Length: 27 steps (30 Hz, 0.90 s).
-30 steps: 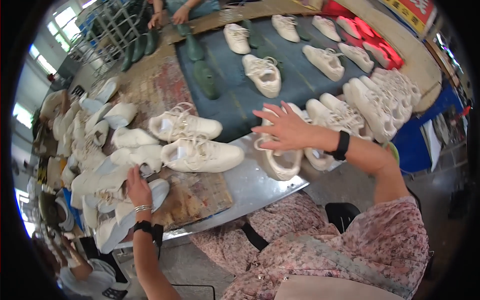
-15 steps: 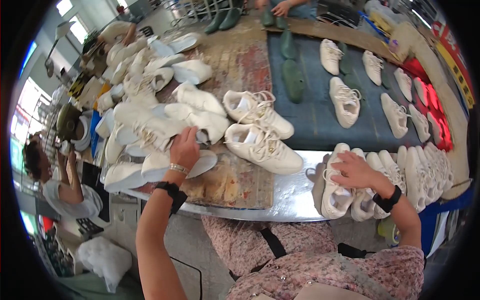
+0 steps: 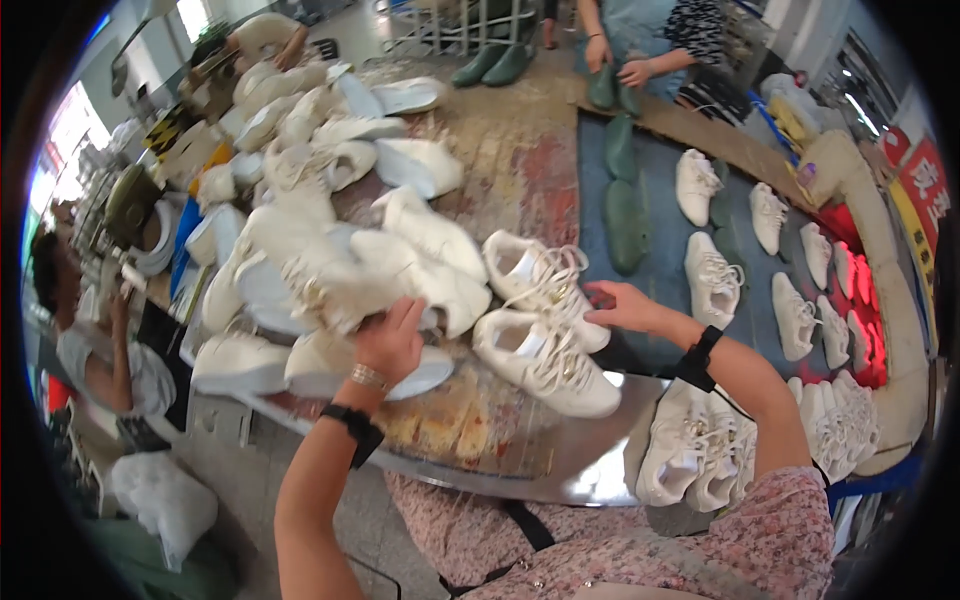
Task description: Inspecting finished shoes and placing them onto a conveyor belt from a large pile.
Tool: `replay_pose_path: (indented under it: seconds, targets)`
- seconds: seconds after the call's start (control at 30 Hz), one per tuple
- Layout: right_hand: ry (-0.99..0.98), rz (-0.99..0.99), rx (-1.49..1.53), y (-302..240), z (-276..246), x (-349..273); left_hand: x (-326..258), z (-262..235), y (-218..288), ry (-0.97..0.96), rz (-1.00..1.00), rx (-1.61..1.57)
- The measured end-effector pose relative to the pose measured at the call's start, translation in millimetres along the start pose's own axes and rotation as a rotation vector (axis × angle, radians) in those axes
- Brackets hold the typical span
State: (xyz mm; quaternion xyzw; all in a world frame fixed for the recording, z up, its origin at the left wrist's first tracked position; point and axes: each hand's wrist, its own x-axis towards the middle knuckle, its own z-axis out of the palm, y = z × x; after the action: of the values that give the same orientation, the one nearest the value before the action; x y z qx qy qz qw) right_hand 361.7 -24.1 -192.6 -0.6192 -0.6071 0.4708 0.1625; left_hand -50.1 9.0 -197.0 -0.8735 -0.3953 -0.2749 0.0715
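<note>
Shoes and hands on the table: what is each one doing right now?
Left hand: resting on the heap of white shoes.
Right hand: open, touching the far laced sneaker.
Near laced sneaker: upright, untouched.
Sneakers on the blue belt: upright, spaced apart.
Green shoe forms: lying flat.

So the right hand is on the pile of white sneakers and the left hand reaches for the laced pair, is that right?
Not quite: the hands are swapped. In the head view the left hand is on the pile of white sneakers, and the right hand reaches for the laced pair.
</note>
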Motion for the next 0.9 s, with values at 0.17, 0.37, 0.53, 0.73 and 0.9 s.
replay_pose_path:
  seconds: [0.17,0.37,0.53,0.73,0.9]
  targets:
    - [-0.077,-0.060,-0.092,-8,19,13,-18,-4,-14,-0.075,-0.008,0.066]
    - [0.166,-0.040,0.073,-20,43,19,-7,-8,-8,-0.127,0.015,0.052]
    - [0.223,-0.169,0.172,-20,-45,27,-9,-6,-10,-0.156,0.017,0.037]
    - [0.527,0.126,0.244,-11,-149,169,-21,-15,-17,-0.161,0.093,0.163]
    - [0.714,0.309,0.245,75,-192,266,-22,3,-20,-0.199,0.392,0.293]
